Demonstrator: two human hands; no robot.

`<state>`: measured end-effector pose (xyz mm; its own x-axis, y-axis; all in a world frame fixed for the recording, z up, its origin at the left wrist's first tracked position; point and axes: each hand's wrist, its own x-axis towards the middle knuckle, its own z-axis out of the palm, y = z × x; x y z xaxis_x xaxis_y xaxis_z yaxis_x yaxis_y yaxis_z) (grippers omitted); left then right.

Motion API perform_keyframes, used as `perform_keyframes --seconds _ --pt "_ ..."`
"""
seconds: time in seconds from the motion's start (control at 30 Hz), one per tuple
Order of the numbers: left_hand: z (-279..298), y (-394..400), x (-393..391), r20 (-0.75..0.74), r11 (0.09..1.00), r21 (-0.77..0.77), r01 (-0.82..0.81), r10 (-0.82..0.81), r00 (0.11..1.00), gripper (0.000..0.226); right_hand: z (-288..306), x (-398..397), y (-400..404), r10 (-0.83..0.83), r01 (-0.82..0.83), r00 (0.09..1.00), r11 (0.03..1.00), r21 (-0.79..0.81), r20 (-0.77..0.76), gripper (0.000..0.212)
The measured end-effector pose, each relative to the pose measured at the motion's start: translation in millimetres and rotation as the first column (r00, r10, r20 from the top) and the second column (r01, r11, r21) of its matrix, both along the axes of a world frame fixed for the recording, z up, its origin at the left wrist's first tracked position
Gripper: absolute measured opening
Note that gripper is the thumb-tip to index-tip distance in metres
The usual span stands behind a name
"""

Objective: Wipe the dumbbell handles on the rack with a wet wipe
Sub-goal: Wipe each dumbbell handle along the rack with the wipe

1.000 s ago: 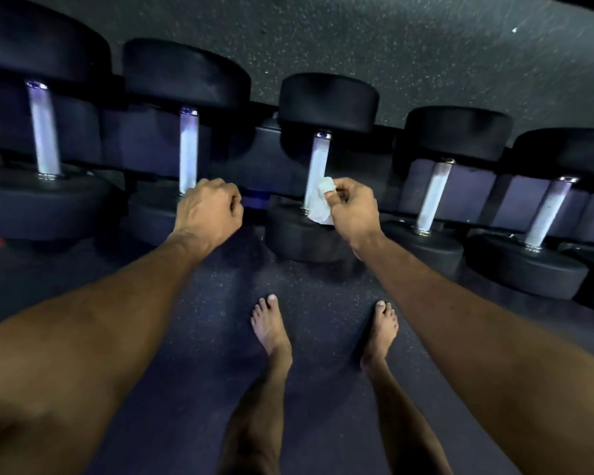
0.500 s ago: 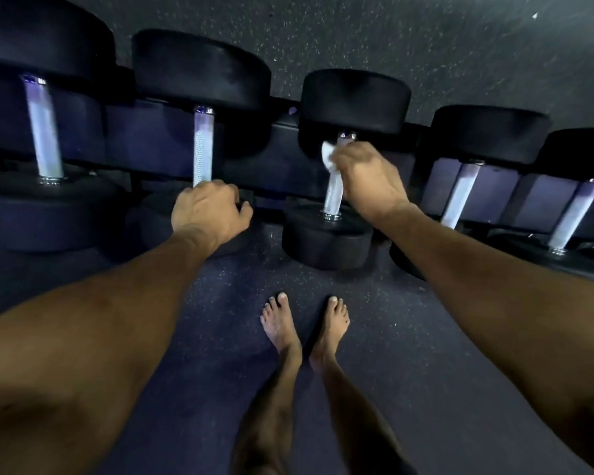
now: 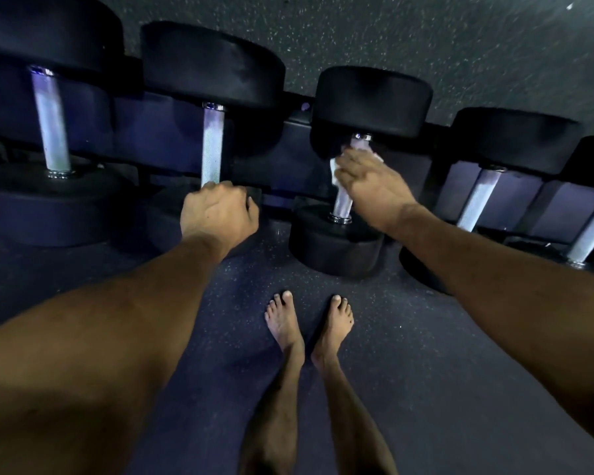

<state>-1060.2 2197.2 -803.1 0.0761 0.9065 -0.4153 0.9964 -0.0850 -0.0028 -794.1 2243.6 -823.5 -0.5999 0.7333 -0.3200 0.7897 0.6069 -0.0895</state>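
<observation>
The right hand [image 3: 374, 190] grips the wipe [image 3: 335, 171] round a handle [image 3: 343, 204], hiding most of both; the left hand [image 3: 216, 214] is clenched on a dumbbell [image 3: 213, 138] over speckled floor [image 3: 408, 354].

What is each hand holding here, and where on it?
The right hand wraps a wet wipe around the upper part of the third dumbbell's handle. The left hand grips the second dumbbell's handle at its lower end.

Dumbbell handles [image 3: 212, 145]: bright metal, knurled, rough. Dumbbell heads [image 3: 213, 65]: matt black rubber. Wet wipe [image 3: 335, 173]: white, soft cloth. Floor [image 3: 408, 371]: dark, speckled, matt.
</observation>
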Motion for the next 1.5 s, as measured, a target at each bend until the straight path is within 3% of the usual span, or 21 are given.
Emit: perform_keyframes --seconds 0.17,0.33,0.4,0.53,0.63,0.77,0.9,1.0,1.07,1.17,1.33,1.4,1.5 --pt "0 -1 0 -0.019 1.000 -0.002 -0.010 0.010 1.000 0.035 -17 -1 -19 0.250 -0.232 0.966 0.949 -0.216 0.061 0.028" --pt "-1 -2 2 -0.033 1.000 0.013 -0.011 0.011 0.999 0.034 0 -1 25 0.221 -0.224 0.972 0.974 0.034 0.084 0.005" --pt "-1 -2 2 -0.041 1.000 0.007 -0.019 0.020 0.999 0.033 0 1 26 0.253 -0.262 0.961 0.962 0.072 0.116 0.016" --pt "-2 -2 4 -0.047 1.000 0.012 -0.022 0.022 0.999 0.031 -23 10 -12 0.341 -0.336 0.936 0.940 -0.063 0.087 0.035" --pt "-1 -1 2 -0.046 1.000 0.014 -0.024 0.025 0.999 0.031 -27 10 -16 0.413 -0.410 0.911 0.907 -0.098 0.008 0.019" --pt "-2 0 2 -0.045 0.999 0.025 -0.019 0.021 0.999 0.032 -8 15 21 0.303 -0.303 0.953 0.943 0.138 0.027 0.029" --pt "-2 0 2 -0.046 1.000 0.021 -0.012 0.013 0.999 0.033 -13 16 18 0.235 -0.239 0.971 0.954 0.183 0.047 0.038" --pt "-2 -1 1 -0.057 1.000 0.026 -0.008 0.010 0.998 0.033 -22 15 -19 0.321 -0.322 0.947 0.946 0.030 0.021 0.041" --pt "-3 -1 2 -0.058 1.000 0.025 -0.007 0.009 0.998 0.033 -20 13 -24 0.351 -0.351 0.936 0.936 -0.028 -0.004 0.027" --pt "-3 -1 2 -0.064 1.000 0.024 -0.002 0.004 0.998 0.033 -17 13 -1 0.236 -0.231 0.968 0.971 0.058 -0.090 0.023" --pt "-4 -1 2 -0.065 1.000 0.029 0.001 0.000 0.998 0.033 -3 19 19 0.156 -0.148 0.987 0.978 0.145 -0.047 0.019" --pt "-4 -1 2 -0.059 0.999 0.032 0.003 -0.001 0.998 0.033 0 11 3 0.127 -0.123 0.983 0.992 0.039 -0.131 0.027" --pt "-5 -1 0 -0.063 0.999 0.039 0.008 -0.006 0.998 0.032 6 1 -23 0.024 -0.051 0.984 0.987 -0.153 -0.178 0.021"
